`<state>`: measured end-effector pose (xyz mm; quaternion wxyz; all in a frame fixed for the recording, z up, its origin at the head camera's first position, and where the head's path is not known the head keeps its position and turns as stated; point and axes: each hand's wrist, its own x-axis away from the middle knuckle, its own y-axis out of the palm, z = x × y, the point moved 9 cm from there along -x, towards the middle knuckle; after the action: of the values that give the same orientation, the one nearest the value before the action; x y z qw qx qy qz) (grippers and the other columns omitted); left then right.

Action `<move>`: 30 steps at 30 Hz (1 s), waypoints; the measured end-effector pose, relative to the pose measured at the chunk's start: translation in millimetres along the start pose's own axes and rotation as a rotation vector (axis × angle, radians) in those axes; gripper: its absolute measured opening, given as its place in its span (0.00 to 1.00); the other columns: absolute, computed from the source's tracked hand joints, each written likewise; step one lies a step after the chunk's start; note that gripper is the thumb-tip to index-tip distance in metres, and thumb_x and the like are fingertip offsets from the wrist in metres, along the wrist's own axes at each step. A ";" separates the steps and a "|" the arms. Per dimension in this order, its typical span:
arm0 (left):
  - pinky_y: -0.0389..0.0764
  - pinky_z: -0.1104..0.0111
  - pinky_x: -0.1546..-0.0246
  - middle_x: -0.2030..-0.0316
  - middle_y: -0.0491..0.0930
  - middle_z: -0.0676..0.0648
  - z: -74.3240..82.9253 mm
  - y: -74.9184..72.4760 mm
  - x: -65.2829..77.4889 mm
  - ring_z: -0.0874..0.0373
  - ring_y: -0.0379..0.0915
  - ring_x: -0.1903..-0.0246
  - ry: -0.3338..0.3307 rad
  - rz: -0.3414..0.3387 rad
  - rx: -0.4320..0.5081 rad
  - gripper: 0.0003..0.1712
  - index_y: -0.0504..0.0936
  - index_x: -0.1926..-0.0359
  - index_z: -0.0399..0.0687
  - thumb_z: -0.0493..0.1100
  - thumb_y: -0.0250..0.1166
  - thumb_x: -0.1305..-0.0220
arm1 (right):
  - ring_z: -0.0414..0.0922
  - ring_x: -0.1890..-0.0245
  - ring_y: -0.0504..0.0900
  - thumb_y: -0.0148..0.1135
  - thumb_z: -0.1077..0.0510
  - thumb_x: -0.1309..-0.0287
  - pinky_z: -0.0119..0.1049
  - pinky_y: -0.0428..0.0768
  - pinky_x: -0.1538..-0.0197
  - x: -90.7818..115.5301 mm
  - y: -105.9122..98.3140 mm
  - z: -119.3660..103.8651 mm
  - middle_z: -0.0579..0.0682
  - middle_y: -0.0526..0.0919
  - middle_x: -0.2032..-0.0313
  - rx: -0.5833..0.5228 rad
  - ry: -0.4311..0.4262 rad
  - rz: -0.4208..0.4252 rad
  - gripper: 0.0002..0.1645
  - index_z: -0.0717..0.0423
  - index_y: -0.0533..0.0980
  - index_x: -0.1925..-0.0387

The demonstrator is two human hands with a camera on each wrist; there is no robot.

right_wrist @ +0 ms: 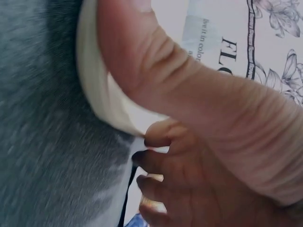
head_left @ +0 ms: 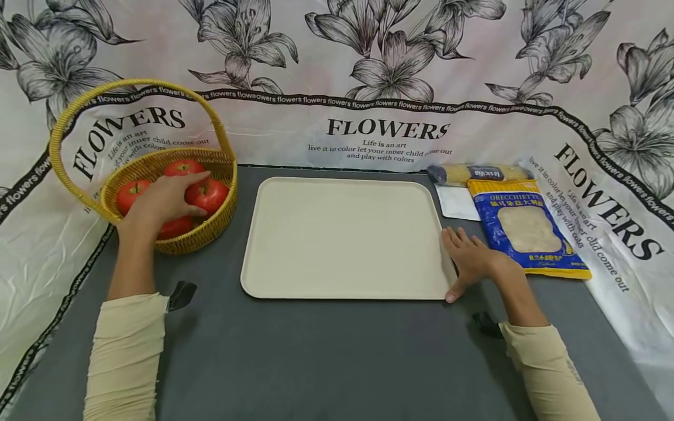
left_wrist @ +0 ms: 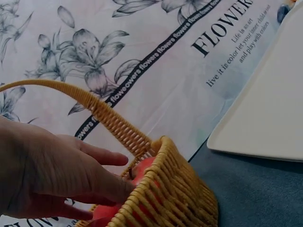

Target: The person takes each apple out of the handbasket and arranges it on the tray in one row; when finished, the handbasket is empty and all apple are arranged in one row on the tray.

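Note:
At the left, a woven yellow basket [head_left: 195,244] with a tall hoop handle holds several red apples. My left hand [head_left: 164,202] reaches over its rim and grips the rightmost apple [head_left: 213,197], thumb on the near side and index finger on the far side; the other fingers are hidden. In the left wrist view, this apple [left_wrist: 146,166] shows just past the fingertips, partly behind the rim. Central on the table lies a cream rectangular tray [head_left: 344,240]. At its right edge rests my right hand [head_left: 474,260], fingers extended and thumb by the near right corner.
Behind my right hand lies a blue and yellow orecchiette pasta bag [head_left: 526,228]. Farther back are a long pasta packet [head_left: 481,173] and a white flat piece [head_left: 457,203]. A flower-print sheet [head_left: 384,140] borders the grey table [head_left: 337,356] at the back and sides.

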<state>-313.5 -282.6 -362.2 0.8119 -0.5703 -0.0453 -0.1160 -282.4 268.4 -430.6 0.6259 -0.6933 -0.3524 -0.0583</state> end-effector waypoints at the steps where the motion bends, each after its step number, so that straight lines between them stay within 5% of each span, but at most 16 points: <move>1: 0.57 0.24 0.31 0.25 0.61 0.25 3.3 0.8 -2.4 0.22 0.54 0.28 0.005 -0.007 -0.005 0.49 0.59 0.19 0.49 0.47 0.73 0.35 | 0.79 0.21 0.35 0.87 0.31 0.71 0.76 0.41 0.23 0.0 -0.3 1.2 0.81 0.36 0.22 0.015 0.016 -0.002 0.96 0.78 0.35 0.22; 8: 0.60 0.23 0.33 0.26 0.63 0.25 8.3 11.5 -11.3 0.24 0.56 0.29 -0.036 -0.056 0.001 0.50 0.57 0.19 0.49 0.46 0.73 0.36 | 0.79 0.21 0.38 0.88 0.33 0.72 0.74 0.45 0.22 -5.1 2.0 5.8 0.81 0.37 0.22 0.050 0.076 -0.033 0.98 0.77 0.32 0.22; 16: 0.71 0.29 0.38 0.42 0.77 0.26 15.1 11.5 -18.6 0.30 0.72 0.45 -0.004 0.024 -0.043 0.46 0.64 0.22 0.43 0.41 0.74 0.38 | 0.78 0.21 0.38 0.88 0.35 0.71 0.73 0.48 0.22 -6.7 4.7 4.8 0.81 0.34 0.22 0.033 0.098 -0.063 0.98 0.77 0.30 0.22; 20: 0.67 0.28 0.35 0.35 0.72 0.25 9.1 12.9 -17.7 0.27 0.70 0.40 -0.004 0.056 -0.027 0.45 0.66 0.24 0.41 0.41 0.75 0.39 | 0.77 0.21 0.36 0.88 0.36 0.71 0.73 0.47 0.21 -9.0 2.2 2.1 0.80 0.32 0.22 0.010 0.089 -0.074 0.98 0.76 0.29 0.22; 26: 0.70 0.29 0.37 0.42 0.76 0.27 6.6 12.7 -16.9 0.32 0.70 0.47 0.005 0.074 -0.019 0.44 0.68 0.25 0.41 0.43 0.76 0.40 | 0.77 0.20 0.31 0.89 0.38 0.71 0.73 0.43 0.21 -9.9 4.8 4.4 0.79 0.29 0.21 -0.045 0.100 -0.098 0.99 0.75 0.27 0.22; 30: 0.68 0.27 0.36 0.37 0.74 0.26 12.7 9.4 -19.1 0.30 0.70 0.43 0.025 0.089 -0.027 0.44 0.69 0.25 0.41 0.43 0.76 0.40 | 0.76 0.20 0.28 0.88 0.37 0.72 0.74 0.41 0.22 -9.0 8.7 9.2 0.78 0.26 0.21 -0.082 0.131 -0.124 1.00 0.73 0.24 0.22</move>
<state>-329.0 -265.1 -370.3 0.8089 -0.5813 -0.0079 -0.0874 -287.5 273.3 -444.4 0.6140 -0.6898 -0.3501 -0.1566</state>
